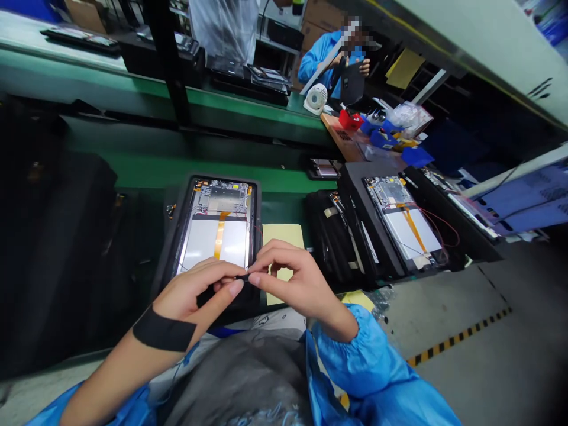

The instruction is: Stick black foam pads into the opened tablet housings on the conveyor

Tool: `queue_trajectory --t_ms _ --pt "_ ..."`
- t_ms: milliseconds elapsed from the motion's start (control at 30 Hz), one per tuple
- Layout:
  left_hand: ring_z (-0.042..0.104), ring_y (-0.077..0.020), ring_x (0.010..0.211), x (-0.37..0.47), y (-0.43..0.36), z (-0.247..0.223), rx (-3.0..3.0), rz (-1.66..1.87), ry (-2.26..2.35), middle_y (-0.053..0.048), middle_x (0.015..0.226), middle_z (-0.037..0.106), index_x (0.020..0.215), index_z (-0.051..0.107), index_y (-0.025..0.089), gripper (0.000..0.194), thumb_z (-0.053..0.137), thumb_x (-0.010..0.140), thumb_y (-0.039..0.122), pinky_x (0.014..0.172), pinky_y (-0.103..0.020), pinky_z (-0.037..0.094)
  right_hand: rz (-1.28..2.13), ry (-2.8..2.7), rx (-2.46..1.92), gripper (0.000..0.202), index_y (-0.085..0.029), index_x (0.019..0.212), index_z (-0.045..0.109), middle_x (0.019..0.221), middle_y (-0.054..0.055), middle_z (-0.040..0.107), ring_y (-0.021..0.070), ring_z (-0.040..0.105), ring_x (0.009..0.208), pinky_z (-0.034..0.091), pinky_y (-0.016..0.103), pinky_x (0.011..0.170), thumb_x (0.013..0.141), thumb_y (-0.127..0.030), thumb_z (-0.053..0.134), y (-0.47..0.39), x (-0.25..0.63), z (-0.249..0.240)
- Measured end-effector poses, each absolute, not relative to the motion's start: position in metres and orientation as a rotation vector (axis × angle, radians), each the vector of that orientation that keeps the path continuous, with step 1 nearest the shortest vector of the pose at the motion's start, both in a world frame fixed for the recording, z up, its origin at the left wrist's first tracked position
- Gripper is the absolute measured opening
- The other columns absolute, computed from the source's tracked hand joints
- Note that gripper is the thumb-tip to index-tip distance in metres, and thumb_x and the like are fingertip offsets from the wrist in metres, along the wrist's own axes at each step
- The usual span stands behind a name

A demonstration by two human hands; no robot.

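Note:
Both hands meet over the lower edge of an opened tablet, whose circuit board, silver battery and orange ribbon cable show. My left hand pinches a small black piece between thumb and forefinger. The thumb and forefinger of my right hand close on the right end of that same piece. A black strip is stuck across my left wrist. Beneath my right hand lies a yellow sheet, partly covered by the fingers.
To the right, another opened tablet rests on black foam beside stacked dark trays. A small device lies farther back. Across the bench are a white fan, a red bin and a person in blue. Black foam stands left.

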State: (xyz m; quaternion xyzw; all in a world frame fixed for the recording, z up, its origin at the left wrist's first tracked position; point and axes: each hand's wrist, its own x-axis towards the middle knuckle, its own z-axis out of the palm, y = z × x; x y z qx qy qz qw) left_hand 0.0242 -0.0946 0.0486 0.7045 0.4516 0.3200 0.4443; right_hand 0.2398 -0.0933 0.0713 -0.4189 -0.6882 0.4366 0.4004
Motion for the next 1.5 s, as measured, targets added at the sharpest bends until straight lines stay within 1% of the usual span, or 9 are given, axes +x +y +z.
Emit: queue_trajectory --t_ms 233,367,433,633,800,1033,1167,1300,1500 --pt "0.071 -0.0217 0.076 0.024 -0.06 0.05 1.818 0.702 1.247 -0.005 0.089 0.077 0.114 0.076 0.021 0.045 0.054 0.094 0.054 0.074 -0.034 0.061 0.379 -1.828 -0.977 0.015 -0.02 0.1 0.067 0.091 0.004 0.066 0.0176 0.062 0.087 0.052 0.031 0.078 0.094 -0.006 0.064 -0.115 0.251 0.074" --pt "0.064 -0.0282 0.123 0.037 -0.026 0.038 2.453 0.826 1.004 -0.011 0.126 0.073 0.124 0.071 0.022 0.038 0.043 0.099 0.029 0.109 -0.047 0.05 0.519 -1.629 -1.135 0.01 -0.023 0.095 0.062 0.101 0.004 0.066 0.0187 0.064 0.099 0.053 0.032 0.085 0.097 -0.013 0.06 -0.107 0.269 0.07" --pt "0.059 -0.0266 0.131 0.043 -0.007 0.033 2.611 0.687 0.7 -0.009 0.132 0.071 0.12 0.073 0.025 0.04 0.04 0.098 0.017 0.114 -0.047 0.044 0.673 -1.568 -1.2 0.006 -0.024 0.101 0.062 0.109 0.005 0.068 0.0191 0.066 0.106 0.055 0.032 0.088 0.099 -0.019 0.06 -0.1 0.273 0.061" --pt "0.07 -0.0163 0.096 0.042 0.036 0.032 2.484 0.581 0.502 -0.007 0.107 0.073 0.084 0.077 0.022 0.032 0.048 0.094 0.013 0.09 -0.025 0.053 0.694 -1.694 -1.224 0.024 -0.025 0.119 0.061 0.117 0.007 0.073 0.0217 0.069 0.116 0.054 0.038 0.103 0.097 -0.018 0.063 -0.102 0.258 0.033" --pt "0.065 -0.0153 0.087 0.045 0.049 0.032 2.465 0.622 0.54 -0.004 0.094 0.068 0.074 0.077 0.023 0.033 0.051 0.092 0.016 0.083 -0.025 0.052 0.461 -1.96 -1.121 0.028 -0.022 0.126 0.062 0.124 0.014 0.073 0.0276 0.062 0.131 0.051 0.048 0.11 0.098 -0.017 0.061 -0.106 0.246 0.02" --pt "0.059 -0.0185 0.091 0.054 0.056 0.025 2.465 0.712 0.551 -0.003 0.09 0.067 0.072 0.07 0.021 0.025 0.05 0.082 0.009 0.087 -0.029 0.048 0.32 -2.016 -1.129 0.033 -0.023 0.129 0.061 0.117 0.013 0.076 0.0287 0.068 0.122 0.054 0.051 0.106 0.097 -0.013 0.059 -0.103 0.239 0.014" --pt "0.057 -0.0186 0.095 0.053 0.053 0.021 2.468 0.728 0.533 -0.003 0.096 0.064 0.079 0.062 0.02 0.01 0.058 0.089 0.017 0.087 -0.029 0.046 0.315 -1.988 -1.157 0.029 -0.022 0.124 0.063 0.114 0.013 0.076 0.0276 0.069 0.118 0.055 0.048 0.105 0.097 -0.012 0.061 -0.103 0.235 0.016" --pt "0.055 -0.0185 0.092 0.056 0.055 0.013 2.476 0.777 0.579 -0.003 0.094 0.061 0.079 0.057 0.02 0.016 0.058 0.094 0.019 0.084 -0.03 0.044 0.557 -1.921 -1.168 0.019 -0.021 0.114 0.066 0.111 0.011 0.075 0.0237 0.068 0.116 0.056 0.037 0.1 0.097 -0.015 0.062 -0.094 0.242 0.028" --pt "0.052 -0.0226 0.094 0.061 0.057 0.003 2.481 0.886 0.759 -0.003 0.095 0.059 0.078 0.058 0.02 0.012 0.063 0.089 0.019 0.087 -0.037 0.039 0.884 -2.202 -1.178 0.01 -0.021 0.086 0.06 0.082 0.0 0.068 0.0156 0.065 0.078 0.051 0.027 0.076 0.097 -0.022 0.059 -0.041 0.264 0.069"
